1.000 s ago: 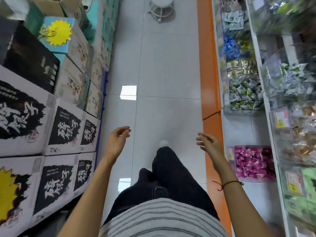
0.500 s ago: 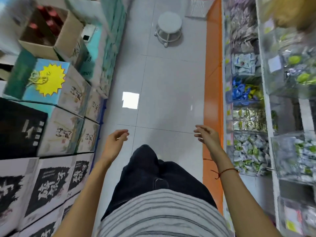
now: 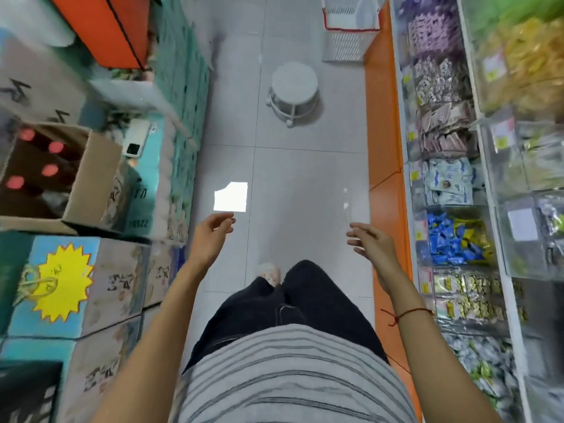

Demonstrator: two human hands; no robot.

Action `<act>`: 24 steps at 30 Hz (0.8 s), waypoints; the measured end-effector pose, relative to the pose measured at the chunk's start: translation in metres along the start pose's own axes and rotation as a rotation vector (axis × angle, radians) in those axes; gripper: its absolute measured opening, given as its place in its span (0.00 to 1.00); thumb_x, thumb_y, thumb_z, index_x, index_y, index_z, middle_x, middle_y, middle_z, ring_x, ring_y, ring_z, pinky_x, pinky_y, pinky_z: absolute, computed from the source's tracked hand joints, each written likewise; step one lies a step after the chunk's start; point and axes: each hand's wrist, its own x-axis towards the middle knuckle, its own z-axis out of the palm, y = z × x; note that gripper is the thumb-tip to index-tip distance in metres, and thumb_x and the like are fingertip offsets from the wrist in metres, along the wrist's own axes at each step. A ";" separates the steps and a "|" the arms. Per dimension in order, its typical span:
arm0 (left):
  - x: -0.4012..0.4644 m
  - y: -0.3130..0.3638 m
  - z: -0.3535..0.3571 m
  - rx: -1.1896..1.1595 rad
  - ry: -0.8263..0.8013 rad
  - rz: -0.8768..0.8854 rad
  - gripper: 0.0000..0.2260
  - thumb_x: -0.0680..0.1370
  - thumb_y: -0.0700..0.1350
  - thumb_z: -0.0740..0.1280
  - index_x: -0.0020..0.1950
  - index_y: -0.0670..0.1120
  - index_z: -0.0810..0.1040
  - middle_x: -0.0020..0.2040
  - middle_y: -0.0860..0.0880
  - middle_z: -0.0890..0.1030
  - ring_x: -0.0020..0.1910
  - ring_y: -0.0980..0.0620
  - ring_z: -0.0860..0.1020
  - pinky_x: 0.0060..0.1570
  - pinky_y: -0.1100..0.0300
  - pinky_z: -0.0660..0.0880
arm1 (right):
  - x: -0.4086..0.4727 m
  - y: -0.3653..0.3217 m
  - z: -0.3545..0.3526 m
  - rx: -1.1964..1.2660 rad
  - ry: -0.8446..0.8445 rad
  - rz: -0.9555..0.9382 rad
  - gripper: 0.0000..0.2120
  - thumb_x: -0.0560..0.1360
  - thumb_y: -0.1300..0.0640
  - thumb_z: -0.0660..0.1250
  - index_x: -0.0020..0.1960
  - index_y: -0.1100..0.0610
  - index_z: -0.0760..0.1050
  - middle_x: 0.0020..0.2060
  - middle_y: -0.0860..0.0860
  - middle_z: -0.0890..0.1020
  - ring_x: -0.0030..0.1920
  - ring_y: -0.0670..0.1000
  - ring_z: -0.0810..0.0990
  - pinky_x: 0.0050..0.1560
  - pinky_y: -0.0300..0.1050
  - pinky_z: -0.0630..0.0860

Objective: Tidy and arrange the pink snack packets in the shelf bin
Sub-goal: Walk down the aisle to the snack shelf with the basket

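Since the earlier frames the view has been carried forward along the aisle: the round grey stool [image 3: 293, 88] now appears nearer the middle of the grey tiled floor [image 3: 308, 178], a white plastic basket with a red rim [image 3: 349, 29] has come into sight beyond it, and the bin of pink snack packets, seen low on the right a second ago, is no longer in view, so its position relative to the fingers cannot be told. The left hand [image 3: 210, 239] is held out over the floor with its fingers [image 3: 227, 222] loosely curled and nothing held. The right hand [image 3: 374, 244] is likewise raised, fingers [image 3: 355, 232] relaxed and slightly spread, empty, beside the orange floor strip [image 3: 383, 148]. A thin red string bracelet [image 3: 406, 314] is worn on the right wrist. Clear bins of blue and yellow wrapped sweets [image 3: 454, 239] are seen just to the right of the right hand. An open brown cardboard box [image 3: 91, 178] and printed cartons with a yellow starburst label [image 3: 61, 280] are stacked on the left.
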 end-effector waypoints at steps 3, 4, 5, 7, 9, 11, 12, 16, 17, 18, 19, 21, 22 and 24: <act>0.061 0.057 0.010 0.009 -0.031 0.029 0.10 0.81 0.41 0.61 0.60 0.43 0.77 0.55 0.47 0.79 0.50 0.51 0.78 0.54 0.58 0.71 | 0.044 -0.040 -0.004 0.036 0.037 0.014 0.09 0.79 0.58 0.62 0.57 0.54 0.78 0.48 0.51 0.82 0.49 0.49 0.81 0.54 0.42 0.76; 0.080 0.074 0.014 0.011 -0.035 0.029 0.10 0.81 0.41 0.61 0.60 0.42 0.77 0.55 0.47 0.79 0.50 0.52 0.78 0.54 0.58 0.71 | 0.060 -0.053 -0.006 0.042 0.049 0.024 0.09 0.79 0.58 0.62 0.57 0.54 0.77 0.48 0.51 0.82 0.49 0.49 0.81 0.54 0.42 0.76; 0.099 0.089 0.019 0.013 -0.039 0.028 0.10 0.81 0.41 0.62 0.60 0.43 0.77 0.55 0.47 0.79 0.49 0.52 0.78 0.55 0.58 0.72 | 0.078 -0.066 -0.008 0.051 0.059 0.034 0.09 0.79 0.59 0.62 0.56 0.54 0.77 0.48 0.51 0.81 0.49 0.49 0.81 0.54 0.42 0.76; 0.136 0.118 0.030 0.019 -0.050 0.027 0.10 0.81 0.42 0.62 0.60 0.43 0.77 0.56 0.47 0.80 0.49 0.53 0.78 0.56 0.57 0.72 | 0.118 -0.094 -0.013 0.067 0.071 0.043 0.08 0.79 0.59 0.61 0.56 0.54 0.77 0.49 0.51 0.81 0.48 0.48 0.80 0.52 0.40 0.76; 0.172 0.145 0.043 0.021 -0.054 0.010 0.10 0.81 0.42 0.62 0.60 0.44 0.77 0.56 0.48 0.80 0.50 0.54 0.78 0.58 0.56 0.72 | 0.160 -0.125 -0.017 0.070 0.073 0.047 0.08 0.79 0.59 0.61 0.56 0.54 0.77 0.49 0.51 0.81 0.48 0.48 0.80 0.51 0.39 0.75; 0.205 0.171 0.054 0.024 -0.057 -0.013 0.10 0.81 0.42 0.62 0.60 0.45 0.77 0.56 0.48 0.80 0.51 0.53 0.78 0.57 0.55 0.73 | 0.199 -0.158 -0.022 0.065 0.070 0.060 0.08 0.80 0.60 0.61 0.56 0.55 0.77 0.49 0.52 0.81 0.48 0.49 0.80 0.53 0.41 0.75; 0.221 0.184 0.060 0.024 -0.058 -0.016 0.10 0.81 0.43 0.62 0.61 0.44 0.77 0.56 0.48 0.80 0.52 0.52 0.78 0.55 0.56 0.73 | 0.219 -0.174 -0.024 0.063 0.069 0.056 0.08 0.79 0.60 0.61 0.56 0.55 0.77 0.49 0.52 0.81 0.48 0.50 0.80 0.53 0.42 0.75; 0.289 0.232 0.080 0.012 -0.027 -0.017 0.10 0.81 0.43 0.62 0.61 0.43 0.77 0.56 0.47 0.80 0.48 0.56 0.78 0.50 0.59 0.71 | 0.299 -0.245 -0.030 0.048 0.054 0.013 0.07 0.78 0.61 0.61 0.52 0.53 0.77 0.46 0.51 0.81 0.44 0.47 0.80 0.51 0.41 0.74; 0.303 0.243 0.084 0.009 -0.021 -0.019 0.11 0.81 0.43 0.62 0.61 0.43 0.77 0.56 0.48 0.80 0.47 0.57 0.78 0.49 0.60 0.72 | 0.316 -0.261 -0.031 0.035 0.047 0.004 0.07 0.78 0.61 0.61 0.51 0.53 0.77 0.45 0.51 0.81 0.43 0.46 0.80 0.51 0.41 0.74; 0.316 0.254 0.087 0.010 -0.019 -0.021 0.11 0.81 0.43 0.62 0.61 0.43 0.77 0.56 0.48 0.80 0.46 0.58 0.78 0.48 0.60 0.72 | 0.332 -0.276 -0.033 0.025 0.039 -0.002 0.07 0.78 0.61 0.61 0.51 0.53 0.77 0.45 0.50 0.81 0.43 0.46 0.80 0.51 0.41 0.74; 0.329 0.266 0.091 0.008 -0.018 -0.025 0.11 0.81 0.43 0.62 0.61 0.43 0.77 0.56 0.48 0.80 0.46 0.58 0.78 0.48 0.61 0.72 | 0.348 -0.290 -0.034 0.022 0.036 -0.005 0.08 0.78 0.61 0.61 0.51 0.53 0.77 0.44 0.50 0.81 0.43 0.46 0.80 0.51 0.41 0.74; 0.355 0.290 0.097 -0.004 -0.016 -0.046 0.10 0.81 0.43 0.63 0.61 0.44 0.77 0.57 0.48 0.80 0.47 0.57 0.78 0.49 0.60 0.72 | 0.377 -0.315 -0.036 0.028 0.037 0.000 0.08 0.78 0.61 0.61 0.52 0.54 0.77 0.44 0.50 0.81 0.43 0.46 0.80 0.51 0.41 0.74; 0.368 0.301 0.100 -0.008 -0.018 -0.056 0.10 0.80 0.43 0.63 0.60 0.45 0.77 0.57 0.48 0.80 0.48 0.57 0.78 0.49 0.60 0.71 | 0.391 -0.326 -0.036 0.033 0.036 0.003 0.07 0.78 0.61 0.61 0.52 0.54 0.78 0.44 0.50 0.81 0.43 0.46 0.80 0.51 0.41 0.75; 0.400 0.325 0.106 -0.008 -0.025 -0.061 0.09 0.80 0.44 0.63 0.59 0.46 0.77 0.57 0.48 0.80 0.48 0.57 0.78 0.51 0.59 0.71 | 0.421 -0.346 -0.035 0.045 0.041 0.012 0.07 0.78 0.60 0.62 0.53 0.54 0.78 0.44 0.50 0.81 0.43 0.46 0.80 0.50 0.41 0.75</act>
